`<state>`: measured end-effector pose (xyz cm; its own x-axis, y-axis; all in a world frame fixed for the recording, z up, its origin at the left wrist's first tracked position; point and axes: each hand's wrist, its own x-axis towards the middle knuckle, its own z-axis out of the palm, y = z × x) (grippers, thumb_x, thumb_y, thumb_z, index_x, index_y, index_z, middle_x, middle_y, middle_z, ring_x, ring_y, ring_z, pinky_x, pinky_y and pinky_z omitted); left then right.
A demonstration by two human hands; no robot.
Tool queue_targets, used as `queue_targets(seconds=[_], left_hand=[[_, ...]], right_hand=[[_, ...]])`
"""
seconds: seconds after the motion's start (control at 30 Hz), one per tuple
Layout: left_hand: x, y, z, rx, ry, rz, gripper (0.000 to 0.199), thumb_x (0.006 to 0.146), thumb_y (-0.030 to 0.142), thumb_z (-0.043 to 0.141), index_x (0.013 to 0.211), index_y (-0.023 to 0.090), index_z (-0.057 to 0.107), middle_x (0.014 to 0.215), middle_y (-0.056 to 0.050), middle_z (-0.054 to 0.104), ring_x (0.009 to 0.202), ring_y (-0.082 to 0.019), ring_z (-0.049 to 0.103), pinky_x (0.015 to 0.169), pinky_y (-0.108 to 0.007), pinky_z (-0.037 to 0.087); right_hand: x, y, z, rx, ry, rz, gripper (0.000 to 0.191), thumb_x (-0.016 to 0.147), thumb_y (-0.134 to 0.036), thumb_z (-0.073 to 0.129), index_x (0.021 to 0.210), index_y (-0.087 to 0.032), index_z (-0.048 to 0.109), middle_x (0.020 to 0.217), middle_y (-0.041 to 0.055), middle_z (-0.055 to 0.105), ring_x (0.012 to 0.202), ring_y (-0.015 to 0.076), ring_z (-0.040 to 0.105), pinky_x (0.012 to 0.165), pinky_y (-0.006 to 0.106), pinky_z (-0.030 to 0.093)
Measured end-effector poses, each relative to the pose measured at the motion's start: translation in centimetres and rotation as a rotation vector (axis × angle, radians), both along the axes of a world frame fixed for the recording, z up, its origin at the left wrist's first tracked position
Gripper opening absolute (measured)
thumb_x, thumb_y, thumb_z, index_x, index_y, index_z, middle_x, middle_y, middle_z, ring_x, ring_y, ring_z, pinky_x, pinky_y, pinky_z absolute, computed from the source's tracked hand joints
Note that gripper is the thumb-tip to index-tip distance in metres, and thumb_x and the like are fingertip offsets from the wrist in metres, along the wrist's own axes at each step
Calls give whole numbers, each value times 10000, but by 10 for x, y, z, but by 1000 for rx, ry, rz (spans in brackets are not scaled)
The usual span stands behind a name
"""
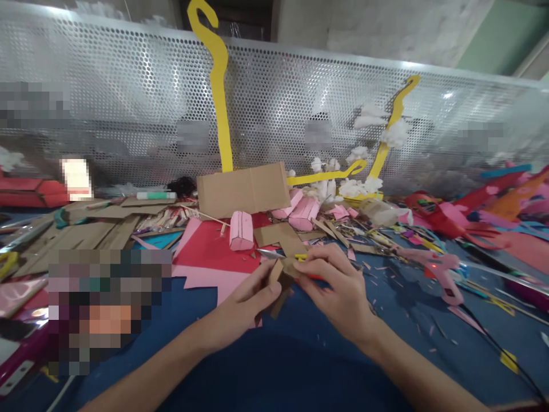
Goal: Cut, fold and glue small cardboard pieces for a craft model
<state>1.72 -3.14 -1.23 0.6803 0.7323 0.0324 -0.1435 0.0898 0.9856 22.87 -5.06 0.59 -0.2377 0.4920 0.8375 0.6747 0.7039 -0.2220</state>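
Observation:
Near the middle of the head view, my left hand (257, 289) is closed on a small folded cardboard piece (277, 273). My right hand (337, 277) pinches the other end of the cardboard, its fingertips close to those of my left hand. Just behind the fingers show a metal blade (268, 253) and a small yellow part (301, 257); whether they belong together cannot be made out. Red and pink paper sheets (214, 246) lie beyond my left hand, with a pink paper box (241, 230) standing on them.
A cardboard panel (244, 189) with a tall yellow hook shape (219, 97) stands behind. A pink glue gun (444, 269) with a black cord lies at right. Cardboard scraps (72, 243) cover the left side. A perforated metal barrier (274, 86) runs along the back of the blue table (300, 366).

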Motion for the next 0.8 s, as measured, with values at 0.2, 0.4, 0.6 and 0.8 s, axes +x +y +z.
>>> queue_targets(seconds=[0.2,0.4,0.6,0.8], left_hand=[[-1,0,0,328,65,35,467,977,362,651,1394,305,449,1288,-66,577,1100,-190,596,928,-319,501],[3,3,-4,568,128,210,448,916,266,733,1315,347,547,1357,-26,633,1282,-230,583,1109,-378,440],[-5,7,-2,669,282,310,502,870,364,782,1345,335,621,1318,-43,699,1204,-271,653,1055,-410,504],[-10,8,3,850,293,401,455,928,342,714,1367,261,633,1312,-82,707,1198,-255,663,1065,-404,517]], right_hand=[[3,-3,-2,151,-176,5,235,900,-17,678,1035,-210,683,745,23,730,707,210,631,701,391,478],[-5,-15,3,-169,25,261,465,879,-24,613,1254,-292,669,1026,56,775,974,249,723,858,391,578],[-12,-14,5,-590,438,296,158,894,-181,701,1032,-247,662,852,29,783,747,188,739,692,305,581],[-10,-4,4,-988,763,465,257,886,-387,759,947,-205,588,662,7,719,549,125,607,486,209,402]])
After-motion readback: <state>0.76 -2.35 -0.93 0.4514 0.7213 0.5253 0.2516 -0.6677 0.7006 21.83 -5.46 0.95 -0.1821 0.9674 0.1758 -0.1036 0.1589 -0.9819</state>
